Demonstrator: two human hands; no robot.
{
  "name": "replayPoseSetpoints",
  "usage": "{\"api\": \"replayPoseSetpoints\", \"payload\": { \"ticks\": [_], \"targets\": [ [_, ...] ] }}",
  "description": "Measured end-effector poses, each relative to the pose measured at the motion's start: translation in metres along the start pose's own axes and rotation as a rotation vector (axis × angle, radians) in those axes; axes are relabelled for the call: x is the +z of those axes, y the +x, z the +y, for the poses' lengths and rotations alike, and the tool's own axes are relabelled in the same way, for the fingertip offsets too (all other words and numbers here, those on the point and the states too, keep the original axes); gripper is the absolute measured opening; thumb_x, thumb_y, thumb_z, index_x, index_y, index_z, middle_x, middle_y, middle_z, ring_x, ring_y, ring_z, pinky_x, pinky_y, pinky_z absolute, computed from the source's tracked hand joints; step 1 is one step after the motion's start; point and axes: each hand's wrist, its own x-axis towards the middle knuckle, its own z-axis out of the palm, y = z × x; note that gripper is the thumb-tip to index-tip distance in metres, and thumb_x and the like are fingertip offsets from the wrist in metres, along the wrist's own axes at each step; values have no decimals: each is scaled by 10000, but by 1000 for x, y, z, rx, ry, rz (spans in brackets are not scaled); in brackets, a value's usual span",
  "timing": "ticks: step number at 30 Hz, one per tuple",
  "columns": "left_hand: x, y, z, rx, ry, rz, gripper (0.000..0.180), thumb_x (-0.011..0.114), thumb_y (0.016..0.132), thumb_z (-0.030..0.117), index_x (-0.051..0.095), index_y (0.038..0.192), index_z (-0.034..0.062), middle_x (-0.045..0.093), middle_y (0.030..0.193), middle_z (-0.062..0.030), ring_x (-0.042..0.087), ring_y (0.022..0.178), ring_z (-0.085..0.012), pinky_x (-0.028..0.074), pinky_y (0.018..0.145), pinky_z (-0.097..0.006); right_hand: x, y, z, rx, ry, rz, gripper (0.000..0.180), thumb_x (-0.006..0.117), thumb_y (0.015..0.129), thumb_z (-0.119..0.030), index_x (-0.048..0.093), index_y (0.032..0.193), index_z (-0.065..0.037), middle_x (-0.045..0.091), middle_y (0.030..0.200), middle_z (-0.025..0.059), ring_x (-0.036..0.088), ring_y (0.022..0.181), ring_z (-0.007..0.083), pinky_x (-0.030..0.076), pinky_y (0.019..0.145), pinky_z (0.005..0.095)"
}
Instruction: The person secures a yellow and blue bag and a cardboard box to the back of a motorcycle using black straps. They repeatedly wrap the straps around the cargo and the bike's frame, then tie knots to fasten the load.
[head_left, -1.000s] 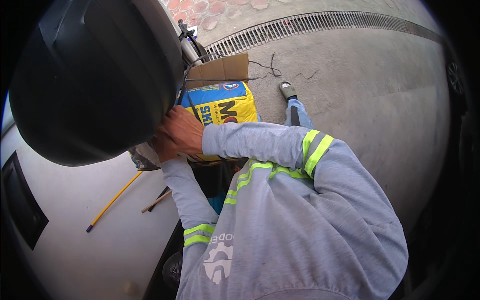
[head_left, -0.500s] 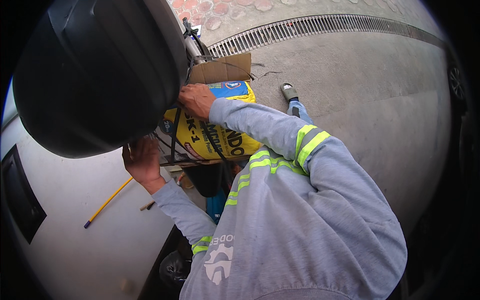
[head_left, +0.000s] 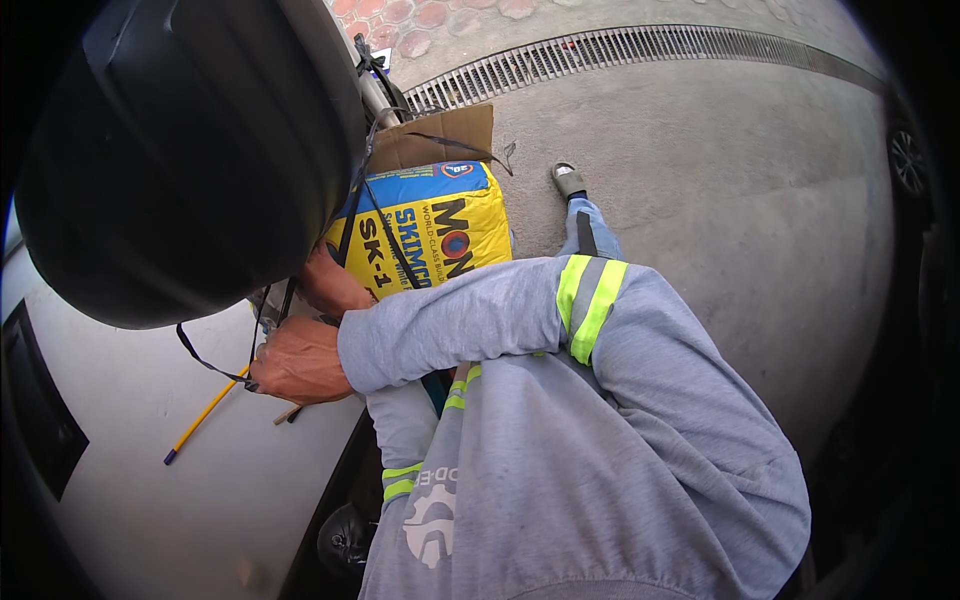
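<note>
A yellow and blue sack (head_left: 440, 230) lies crossed by a thin black strap (head_left: 385, 235), beside a big black rounded case (head_left: 190, 150). My right arm, in a grey sleeve with reflective bands, reaches across to the left. My right hand (head_left: 295, 362) is closed on a loop of the black strap (head_left: 205, 362) below the case. My left hand (head_left: 335, 285) sits just above it, pressed against the sack's lower corner where the strap runs; its fingers are hidden under the case.
A piece of brown cardboard (head_left: 445, 135) lies over the sack's top. A white smooth surface (head_left: 130, 480) with a yellow rod (head_left: 200, 428) on it fills the lower left. Concrete ground (head_left: 720, 200), a drain grate (head_left: 640, 50) and my shoe (head_left: 568, 180) lie beyond.
My right hand came down from the top of the sack to the lower left and now pulls the strap. My left hand moved up to the sack's lower corner.
</note>
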Motion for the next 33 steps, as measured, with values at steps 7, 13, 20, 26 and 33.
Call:
{"api": "replayPoseSetpoints", "payload": {
  "ticks": [7, 13, 20, 26, 33],
  "targets": [
    [-114, 57, 63, 34, -727, -287, 255, 416, 1005, 187, 501, 794, 70, 495, 696, -16, 476, 639, -134, 372, 550, -289, -5, -78, 18, 14, -4, 458, 467, 626, 889, -295, 504, 1243, -16, 610, 959, 152, 627, 926, 295, 488, 800, 447],
    [-229, -2, 233, -8, -821, -495, 423, 320, 1074, 285, 288, 681, 131, 250, 604, 18, 180, 498, -93, 193, 475, -273, -18, -133, 113, 547, -34, 491, 555, 654, 892, -321, 456, 1341, -60, 598, 935, 156, 625, 869, 326, 504, 744, 427],
    [-206, -49, 254, -293, -253, -493, 383, 366, 1071, 334, 322, 765, 108, 299, 632, 11, 186, 499, -72, 183, 451, -212, -24, -95, 148, 375, -383, 352, 258, 649, 889, -250, 633, 1052, -50, 652, 967, 149, 651, 918, 318, 514, 770, 429],
    [-239, -47, 214, 20, -687, -227, 211, 474, 1003, 239, 439, 998, 31, 437, 858, -66, 406, 765, -150, 363, 712, -309, -1, -91, 101, 65, -88, 399, 201, 597, 936, -190, 644, 849, -15, 660, 829, 142, 664, 788, 313, 540, 702, 402],
    [-193, -33, -20, -278, -360, -118, 584, 397, 974, 378, 339, 1477, 87, 423, 1468, -148, 425, 1293, -269, 302, 1086, -447, 13, -33, -51, -104, 442, 196, 373, 523, 969, -292, 567, 733, -6, 599, 684, 161, 628, 667, 367, 487, 628, 449]
  ]
}}
